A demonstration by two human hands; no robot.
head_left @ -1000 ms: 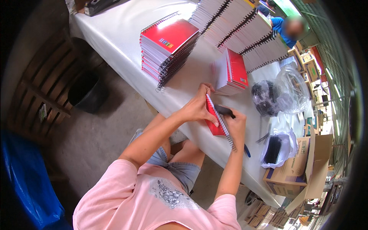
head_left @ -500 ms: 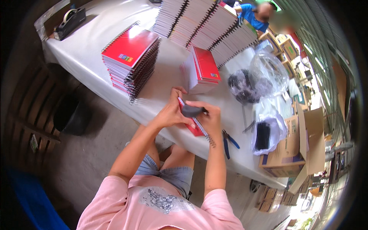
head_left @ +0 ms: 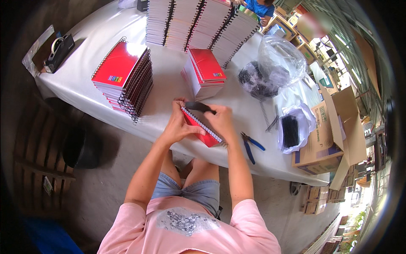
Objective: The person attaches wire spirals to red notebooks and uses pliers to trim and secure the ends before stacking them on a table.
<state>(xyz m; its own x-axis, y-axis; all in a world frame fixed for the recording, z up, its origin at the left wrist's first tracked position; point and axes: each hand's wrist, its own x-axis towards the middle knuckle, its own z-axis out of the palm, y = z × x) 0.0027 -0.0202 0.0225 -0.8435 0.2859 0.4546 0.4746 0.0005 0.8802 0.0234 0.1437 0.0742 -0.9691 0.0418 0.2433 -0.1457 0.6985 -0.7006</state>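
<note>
Seemingly mid-binding at the bench's (head_left: 177, 84) near edge: left hand (head_left: 179, 125) grips the red notebook (head_left: 202, 129), right hand (head_left: 220, 120) pinches its spiral wire (head_left: 202, 125). Next, I judge, the coil end needs trimming with the blue-handled pliers (head_left: 250, 146) lying just beside.

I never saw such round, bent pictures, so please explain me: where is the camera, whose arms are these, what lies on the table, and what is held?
The camera sits on a person's head and looks down; its wide lens bends straight edges. The two bare arms from below are that person's own. The left hand and the right hand together hold a red notebook by its row of binding holes; the right hand also grips a dark coil. On the white table lie stacks of red spiral notebooks, tall stacks of unbound pages, clear bags of black coils, blue-handled pliers, a cardboard box and a tape dispenser.
</note>
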